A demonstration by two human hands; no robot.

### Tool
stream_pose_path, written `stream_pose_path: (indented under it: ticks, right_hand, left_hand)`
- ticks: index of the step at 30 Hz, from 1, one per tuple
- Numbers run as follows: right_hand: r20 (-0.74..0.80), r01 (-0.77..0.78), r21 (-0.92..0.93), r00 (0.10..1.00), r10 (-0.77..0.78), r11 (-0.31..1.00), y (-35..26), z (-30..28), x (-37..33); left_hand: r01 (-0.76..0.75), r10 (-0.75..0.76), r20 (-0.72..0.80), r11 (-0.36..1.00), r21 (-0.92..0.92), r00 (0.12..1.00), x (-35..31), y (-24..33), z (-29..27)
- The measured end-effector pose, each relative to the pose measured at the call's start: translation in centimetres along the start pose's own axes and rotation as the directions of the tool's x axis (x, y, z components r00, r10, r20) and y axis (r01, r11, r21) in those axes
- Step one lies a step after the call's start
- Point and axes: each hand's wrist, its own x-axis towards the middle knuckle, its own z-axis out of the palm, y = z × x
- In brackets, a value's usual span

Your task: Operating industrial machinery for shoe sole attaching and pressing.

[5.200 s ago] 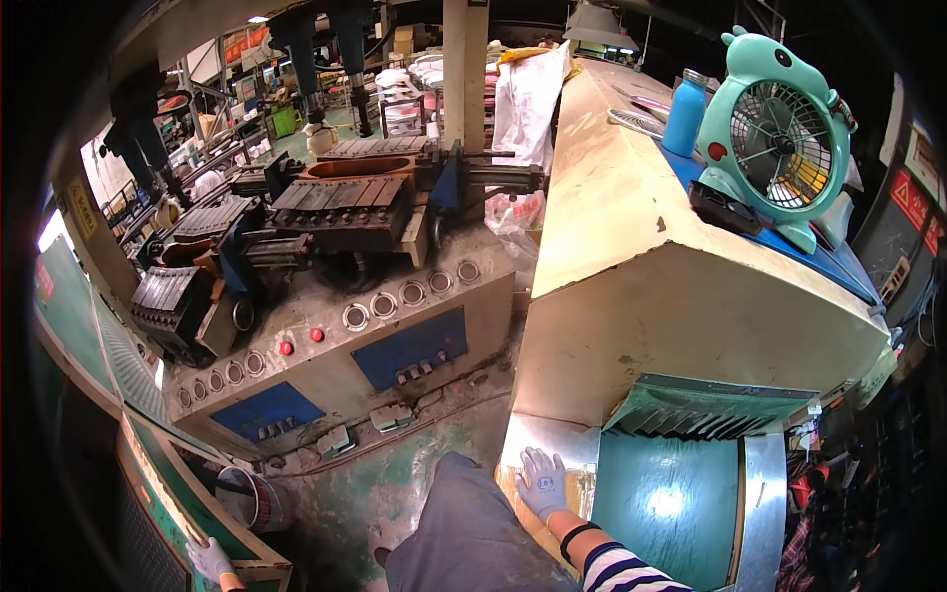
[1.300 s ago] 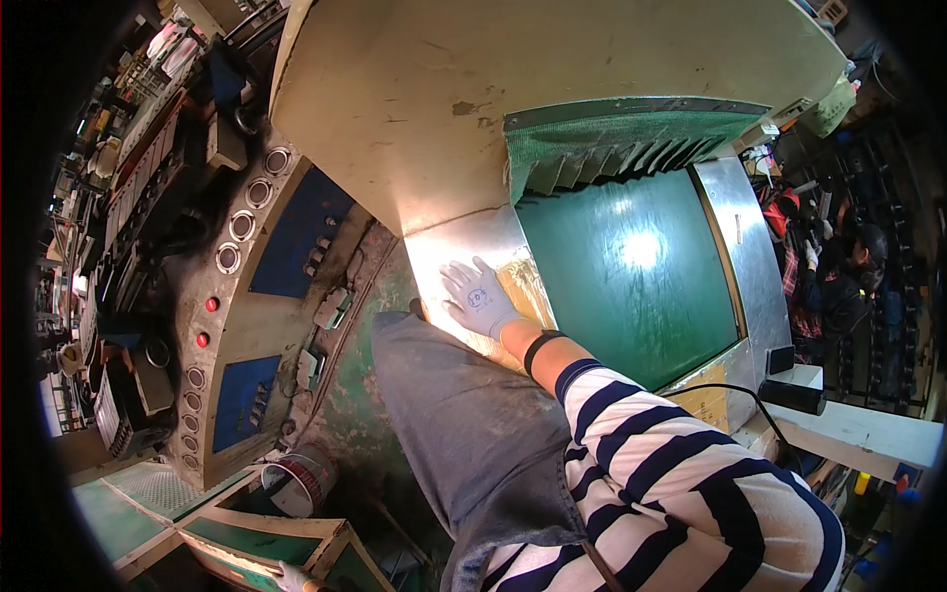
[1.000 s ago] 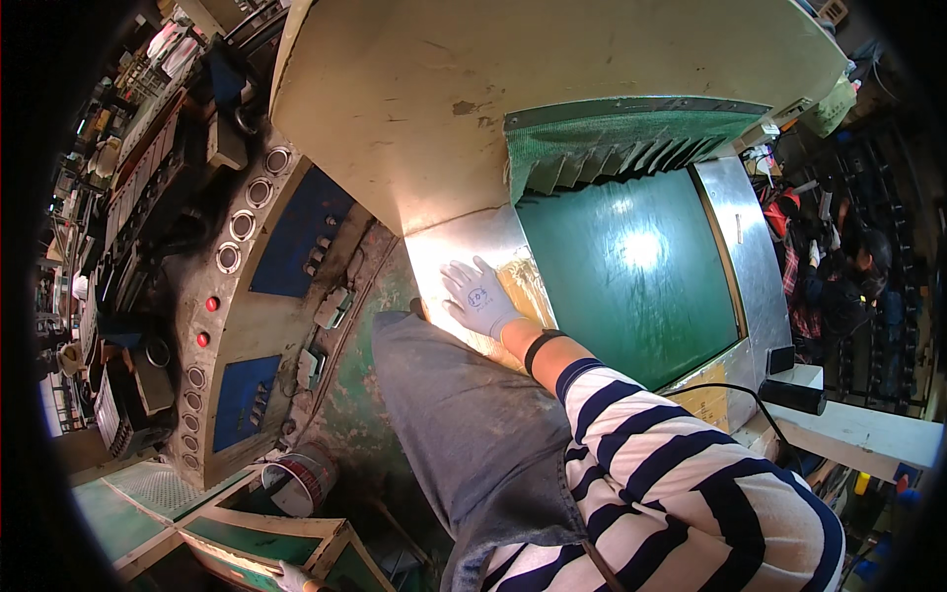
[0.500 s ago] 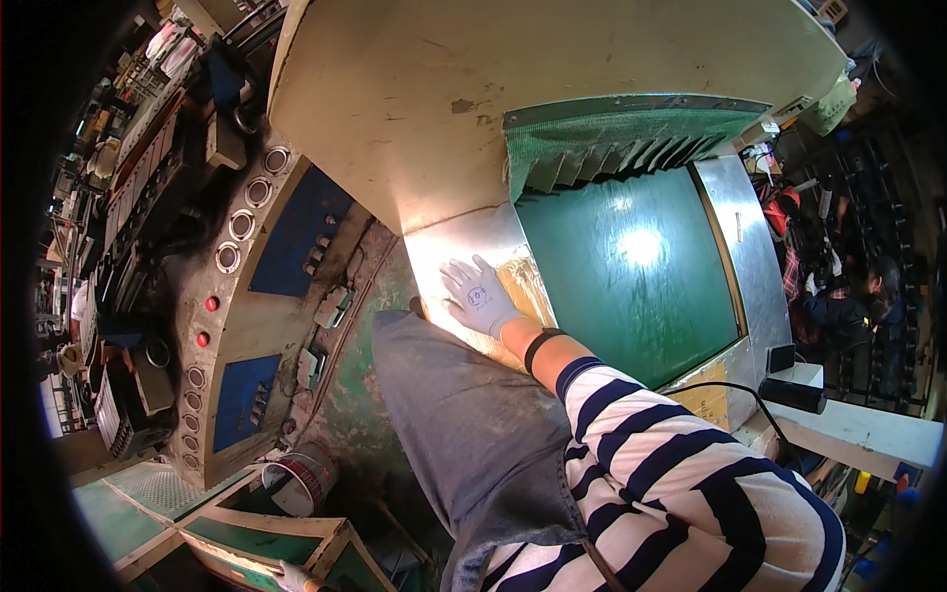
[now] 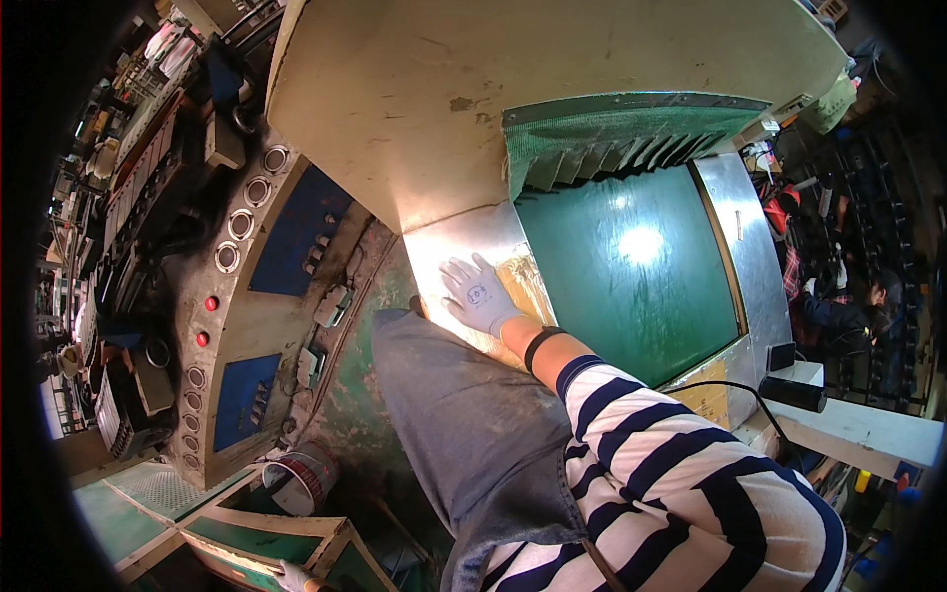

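Observation:
My right hand (image 5: 480, 296), in a pale glove marked on its back, lies flat with its fingers spread on a shiny metal ledge (image 5: 449, 237). Worn yellowish tape (image 5: 528, 281) covers part of that ledge beside the hand. To its right is a smooth green conveyor belt (image 5: 631, 266), running under a green strip curtain (image 5: 631, 138). At the lower left edge my gloved left hand (image 5: 293, 576) is small and partly cut off. Its fingers appear to close on the rim of a wood-edged green tray (image 5: 237, 560); their undersides are hidden.
A beige machine hood (image 5: 395, 109) rises ahead. On the left stands a control panel (image 5: 222, 316) with round dials and red buttons. A bucket (image 5: 301, 479) sits on the floor. A black cable (image 5: 735, 388) crosses at right, near a white beam (image 5: 858, 429). Another person (image 5: 848, 311) is beyond.
My hands keep their places. The person at the far right has shifted slightly; the view has moved only a little.

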Motion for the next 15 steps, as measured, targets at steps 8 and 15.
stream_pose_path:
  ticks: [8, 15]
  right_hand:
    - [-0.093, 0.017, 0.024, 0.996, -0.015, 1.000, 0.10, 0.58, -0.05]
    - [-0.098, 0.025, 0.012, 0.995, -0.024, 1.000, 0.11, 0.45, -0.01]
  left_hand:
    - [0.012, -0.014, -0.039, 0.999, -0.049, 0.999, -0.28, 0.50, -0.15]
    - [0.068, -0.069, 0.000, 0.990, -0.119, 0.998, -0.07, 0.21, 0.07]
